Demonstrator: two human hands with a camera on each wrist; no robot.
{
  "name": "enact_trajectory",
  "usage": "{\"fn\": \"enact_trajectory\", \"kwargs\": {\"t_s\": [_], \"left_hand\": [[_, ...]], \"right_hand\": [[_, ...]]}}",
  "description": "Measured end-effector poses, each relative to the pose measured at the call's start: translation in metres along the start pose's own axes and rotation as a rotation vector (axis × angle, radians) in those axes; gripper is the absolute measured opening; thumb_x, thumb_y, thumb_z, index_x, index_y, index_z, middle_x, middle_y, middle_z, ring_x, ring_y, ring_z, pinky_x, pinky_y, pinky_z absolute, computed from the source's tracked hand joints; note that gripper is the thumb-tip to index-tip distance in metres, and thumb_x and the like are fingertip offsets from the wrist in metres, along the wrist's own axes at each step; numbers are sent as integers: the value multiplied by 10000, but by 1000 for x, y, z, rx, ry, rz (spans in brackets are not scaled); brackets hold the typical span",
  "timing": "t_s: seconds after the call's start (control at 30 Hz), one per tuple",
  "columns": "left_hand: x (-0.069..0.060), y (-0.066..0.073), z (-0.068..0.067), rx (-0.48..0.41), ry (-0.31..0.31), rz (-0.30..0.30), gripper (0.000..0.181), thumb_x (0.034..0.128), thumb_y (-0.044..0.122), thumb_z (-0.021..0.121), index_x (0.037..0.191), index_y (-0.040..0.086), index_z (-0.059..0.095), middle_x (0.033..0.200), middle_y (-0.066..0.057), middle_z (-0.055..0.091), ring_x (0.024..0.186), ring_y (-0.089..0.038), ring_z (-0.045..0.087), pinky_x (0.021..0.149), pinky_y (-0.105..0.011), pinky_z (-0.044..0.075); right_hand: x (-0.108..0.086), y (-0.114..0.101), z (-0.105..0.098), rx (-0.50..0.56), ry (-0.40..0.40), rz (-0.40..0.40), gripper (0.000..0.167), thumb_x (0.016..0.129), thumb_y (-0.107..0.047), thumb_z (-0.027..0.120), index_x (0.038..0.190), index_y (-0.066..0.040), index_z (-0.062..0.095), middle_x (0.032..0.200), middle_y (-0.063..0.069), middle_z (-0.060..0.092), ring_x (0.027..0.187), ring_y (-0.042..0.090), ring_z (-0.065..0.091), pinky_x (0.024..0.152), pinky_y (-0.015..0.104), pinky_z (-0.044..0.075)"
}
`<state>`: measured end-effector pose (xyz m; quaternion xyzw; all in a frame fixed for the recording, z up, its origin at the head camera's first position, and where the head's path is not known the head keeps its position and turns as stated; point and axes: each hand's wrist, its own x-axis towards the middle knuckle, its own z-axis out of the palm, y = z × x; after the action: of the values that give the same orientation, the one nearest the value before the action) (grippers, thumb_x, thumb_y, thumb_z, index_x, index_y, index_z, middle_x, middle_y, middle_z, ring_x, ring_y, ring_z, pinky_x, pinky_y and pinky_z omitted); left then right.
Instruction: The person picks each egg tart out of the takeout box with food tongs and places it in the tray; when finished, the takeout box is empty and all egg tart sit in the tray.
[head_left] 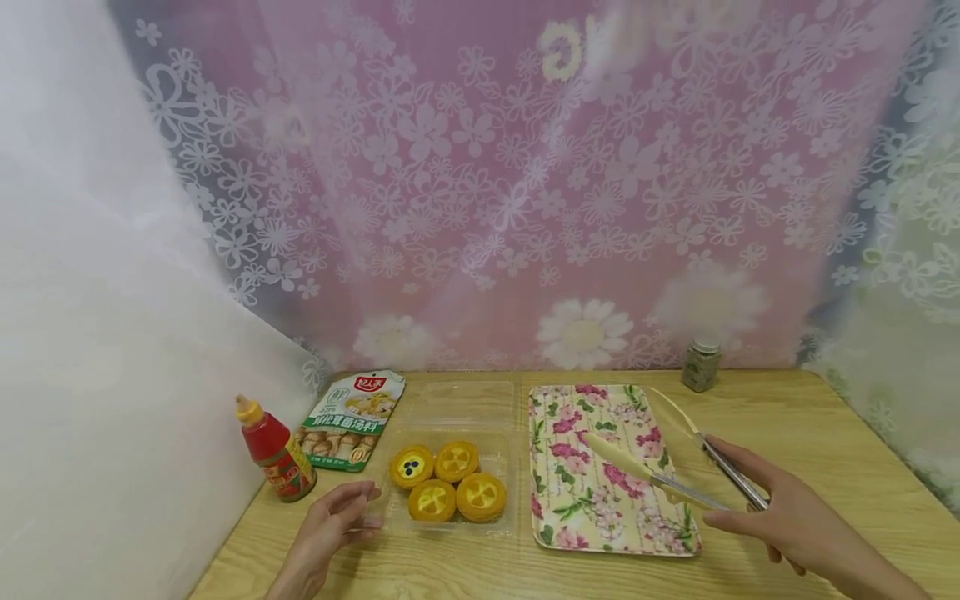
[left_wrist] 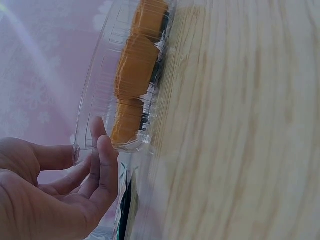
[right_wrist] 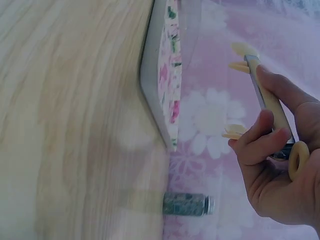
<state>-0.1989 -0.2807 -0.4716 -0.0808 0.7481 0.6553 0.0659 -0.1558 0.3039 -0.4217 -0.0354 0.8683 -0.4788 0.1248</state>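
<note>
Near the front left, my left hand (head_left: 330,525) pinches the near left edge of a clear plastic box (left_wrist: 92,100) between thumb and fingers. Inside the box sit several egg tarts (head_left: 457,461), one dotted with dark berries; its clear lid (head_left: 463,402) lies folded back behind. On the right, my right hand (head_left: 780,508) grips metal tongs (head_left: 618,457) with pale yellow tips, the thumb on one arm and fingers on the other. The tongs are spread wide, with nothing between their tips. One tip hangs over the flowered tray (head_left: 570,508), the other by its far right corner.
A red sauce bottle (head_left: 276,454) with a yellow cap stands at the left beside a mushroom soup seasoning pouch (head_left: 348,421). At the back right is a small glass jar (head_left: 702,367) of green dried contents. Patterned curtain (head_left: 480,208) hangs behind the wooden table.
</note>
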Motion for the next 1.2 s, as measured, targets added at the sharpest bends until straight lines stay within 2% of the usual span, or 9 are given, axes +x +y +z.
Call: {"fn": "enact_trajectory", "kwargs": {"t_s": [0.13,0.37,0.5,0.67,0.9,1.07,1.2], "left_hand": [[-1,-1,0,-2,6,-6,436,1099,153,541,1462,-84,495,1376,-250,629,956,-288,745,835,-402,632],[0,-2,0,0,15,-15,417,1100,139,532,1453,-82,507,1375,-254,630,949,-285,746,829,-403,632],[0,-2,-1,-2,17,-14,423,1100,144,534,1458,-79,504,1376,-252,629,946,-284,744,829,-402,632],[0,-4,-2,-5,10,-2,436,1099,155,541,1462,-82,498,1376,-246,631,944,-277,744,821,-387,633],[1,-4,-2,-13,16,-2,434,1097,156,544,1459,-81,502,1374,-248,632,950,-292,741,815,-387,632],[1,-3,0,-13,21,0,437,1097,162,545,1459,-79,501,1377,-248,631,957,-299,738,817,-390,630],[0,-3,1,-13,16,1,441,1099,168,544,1464,-75,498,1376,-244,632,956,-295,738,818,-387,630]], "right_hand": [[7,-12,9,47,-28,-48,936,975,-314,750,1688,-215,151,1650,389,83,429,157,438,384,377,475],[17,-29,23,115,-98,-150,910,978,-235,749,1681,-164,176,1654,390,67,663,367,675,489,408,553],[22,-38,34,153,-145,-187,923,971,-211,758,1683,-162,174,1647,402,42,616,385,665,473,429,558],[27,-52,47,175,-162,-178,923,946,-218,788,1674,-157,224,1655,390,48,577,377,650,437,419,537],[34,-71,66,127,-171,-171,918,889,-282,847,1646,-223,330,1649,346,216,491,387,609,394,403,508],[41,-85,76,88,-179,-190,915,869,-311,862,1634,-258,363,1643,336,251,431,433,557,379,446,507],[45,-92,86,56,-183,-203,878,863,-340,863,1612,-282,409,1634,324,286,368,304,514,361,413,490]]}}
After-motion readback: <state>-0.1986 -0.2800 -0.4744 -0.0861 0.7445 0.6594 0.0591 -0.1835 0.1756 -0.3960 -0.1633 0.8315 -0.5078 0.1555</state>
